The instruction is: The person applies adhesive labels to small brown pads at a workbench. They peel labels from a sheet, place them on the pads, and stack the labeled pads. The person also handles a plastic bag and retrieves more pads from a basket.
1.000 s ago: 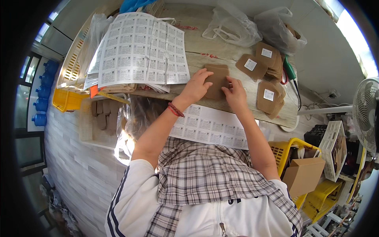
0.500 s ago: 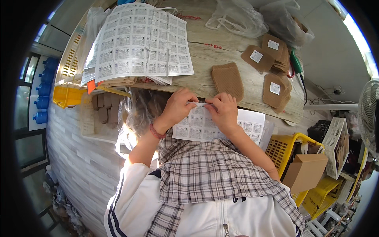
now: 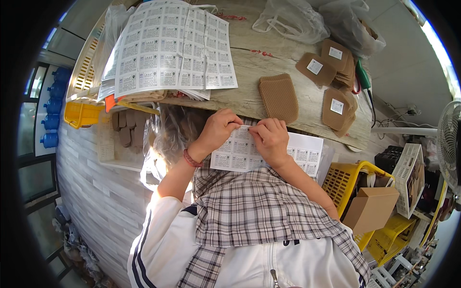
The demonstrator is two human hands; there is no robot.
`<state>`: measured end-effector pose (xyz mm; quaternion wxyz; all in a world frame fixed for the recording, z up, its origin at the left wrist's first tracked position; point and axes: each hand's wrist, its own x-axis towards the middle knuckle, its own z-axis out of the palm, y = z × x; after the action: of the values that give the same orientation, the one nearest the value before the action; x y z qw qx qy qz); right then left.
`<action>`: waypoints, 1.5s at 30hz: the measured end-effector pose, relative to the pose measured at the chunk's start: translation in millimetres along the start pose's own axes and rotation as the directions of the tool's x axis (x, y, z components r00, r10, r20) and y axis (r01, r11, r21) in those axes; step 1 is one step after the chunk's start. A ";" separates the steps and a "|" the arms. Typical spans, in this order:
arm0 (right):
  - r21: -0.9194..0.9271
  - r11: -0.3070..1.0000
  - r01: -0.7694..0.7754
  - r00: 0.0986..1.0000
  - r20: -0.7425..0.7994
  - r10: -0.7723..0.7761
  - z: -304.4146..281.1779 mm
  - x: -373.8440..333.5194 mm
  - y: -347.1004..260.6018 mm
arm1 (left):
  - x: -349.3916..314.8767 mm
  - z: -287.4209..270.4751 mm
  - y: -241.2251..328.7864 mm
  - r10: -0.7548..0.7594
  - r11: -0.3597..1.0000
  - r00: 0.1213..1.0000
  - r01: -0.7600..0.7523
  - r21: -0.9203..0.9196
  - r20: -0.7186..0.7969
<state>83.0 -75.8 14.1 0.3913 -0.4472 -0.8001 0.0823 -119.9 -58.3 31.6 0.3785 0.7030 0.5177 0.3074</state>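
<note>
Over my lap lies a white sheet of printed labels (image 3: 232,160), its top edge near the table's front edge. My left hand (image 3: 220,129) is closed, thumb and forefinger pinching at that top edge. Just to its right my right hand (image 3: 270,138) pinches the same edge, with a narrow gap between the two sets of fingertips. Whether a single label is lifted there is too small to tell. A second label sheet (image 3: 307,149) shows from under my right wrist. Beyond my right hand, a stack of brown textured pads (image 3: 279,98) without labels rests on the table.
Brown pads with white labels (image 3: 332,108) sit in piles at the table's right, beside a green-handled tool (image 3: 361,75). Large label sheets (image 3: 168,48) cover the left side. Plastic bags (image 3: 290,21) lie at the back. A yellow basket (image 3: 342,185) stands right of my lap.
The view has shifted slightly, so the table's things sit a little farther right. Both hands keep their pinch at the sheet's top edge, with only small finger movement.
</note>
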 end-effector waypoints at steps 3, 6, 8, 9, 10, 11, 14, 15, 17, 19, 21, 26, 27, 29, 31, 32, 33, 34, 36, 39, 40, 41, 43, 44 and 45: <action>0.010 1.000 -0.021 1.000 -0.004 0.021 -0.3 -3.5 -0.5 | -0.9 0.8 1.1 0.048 0.998 0.998 -0.047 0.039 -0.030; -0.015 0.995 -0.094 0.994 -0.056 0.093 -3.1 -0.2 -6.8 | -2.0 2.6 2.7 0.106 0.991 0.992 -0.100 0.086 -0.062; -0.041 0.997 -0.073 0.997 -0.021 0.072 -5.3 -1.3 -4.5 | -3.0 2.7 4.5 0.137 0.985 0.988 -0.128 0.119 -0.068; -0.035 0.998 -0.053 0.998 -0.026 0.052 -4.9 -1.7 -4.1 | -3.5 2.2 6.2 0.148 0.981 0.987 -0.138 0.136 -0.066; -0.029 0.999 -0.033 0.999 -0.031 0.032 -4.0 -2.5 -3.2 | -3.7 2.1 7.1 0.159 0.977 0.985 -0.148 0.153 -0.064; -0.024 1.000 -0.014 0.999 -0.036 0.013 -3.2 -3.1 -2.9 | -3.8 2.3 6.8 0.162 0.977 0.985 -0.151 0.152 -0.060; -0.015 1.000 0.005 0.999 -0.046 -0.006 -1.8 -3.9 -3.2 | -4.0 3.4 5.2 0.164 0.976 0.985 -0.155 0.152 -0.051; -0.015 1.000 0.013 0.999 -0.048 -0.014 -1.5 -4.2 -2.9 | -4.3 3.8 4.9 0.161 0.977 0.986 -0.152 0.152 -0.050; -0.013 0.999 0.030 0.998 -0.052 -0.031 -1.1 -4.8 -2.6 | -4.6 4.8 4.1 0.155 0.977 0.987 -0.146 0.153 -0.051; 0.006 0.999 0.036 0.997 -0.070 -0.036 -0.2 -4.2 -3.2 | -4.6 5.8 3.1 0.150 0.978 0.987 -0.140 0.152 -0.056; 0.043 0.999 0.006 0.997 -0.080 -0.003 1.4 -4.1 -4.2 | -4.5 5.6 2.2 0.140 0.980 0.989 -0.132 0.147 -0.048; 0.122 0.990 -0.074 0.994 -0.070 0.083 7.8 -4.4 -3.6 | -4.2 -0.7 -5.3 0.071 0.995 0.997 -0.071 0.071 0.012; 0.137 0.987 -0.079 0.994 -0.064 0.089 8.2 -5.6 -3.4 | -5.2 -4.3 -8.3 0.053 0.996 0.998 -0.055 0.068 0.026; 0.165 0.983 -0.086 0.994 -0.052 0.095 8.1 -6.4 -2.6 | -7.0 -10.2 -12.2 -0.085 0.996 0.995 0.085 -0.003 0.054; 0.183 0.981 0.070 0.997 -0.053 -0.061 2.7 -3.3 -4.0 | -7.5 -15.5 -14.3 -0.314 0.936 0.943 0.327 -0.132 0.109; 0.191 0.971 0.147 0.989 -0.052 -0.140 -1.4 -2.4 -4.5 | -6.5 -16.0 -19.0 -0.314 0.931 0.943 0.328 -0.160 0.109; 0.251 0.955 0.155 0.988 -0.044 -0.148 -3.2 -2.8 -5.4 | -4.6 -15.2 -26.8 -0.313 0.925 0.943 0.329 -0.188 0.110; 0.311 0.937 0.161 0.987 -0.037 -0.157 -4.4 -3.3 -7.3 | -3.0 -14.9 -30.9 -0.313 0.919 0.943 0.330 -0.215 0.110; 0.444 0.888 0.119 0.993 -0.052 -0.107 -13.0 0.7 -8.6 | -1.2 -13.6 -29.1 -0.310 0.942 0.950 0.311 -0.126 0.031; 0.714 0.650 -0.259 0.935 0.016 0.355 -25.8 2.7 9.1 | -1.4 -19.3 -10.9 -0.158 0.977 0.987 0.162 0.142 -0.037; 0.764 0.534 -0.362 0.887 0.106 0.450 -35.8 9.9 22.7 | -2.6 -17.8 0.6 -0.014 0.960 0.997 0.036 0.278 -0.080; 0.794 0.401 -0.457 0.823 0.206 0.529 -47.6 20.8 41.3 | -2.7 -15.6 11.2 0.131 0.908 0.986 -0.078 0.411 -0.102; 0.644 0.522 -0.559 0.794 0.236 0.560 -57.9 36.3 88.4 | 2.9 -4.7 31.5 0.216 0.907 0.975 -0.180 0.381 -0.054; 0.626 0.538 -0.565 0.800 0.254 0.544 -58.9 43.9 103.7 | 8.2 3.5 39.0 0.260 0.901 0.965 -0.231 0.367 -0.030; 0.607 0.554 -0.569 0.804 0.272 0.528 -59.3 51.1 116.1 | 14.5 14.3 43.1 0.312 0.873 0.950 -0.280 0.398 -0.017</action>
<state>185.1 19.3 26.7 0.4546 -0.5019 -0.5478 0.4912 -82.8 -55.1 61.3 0.1577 0.8222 0.4696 0.2803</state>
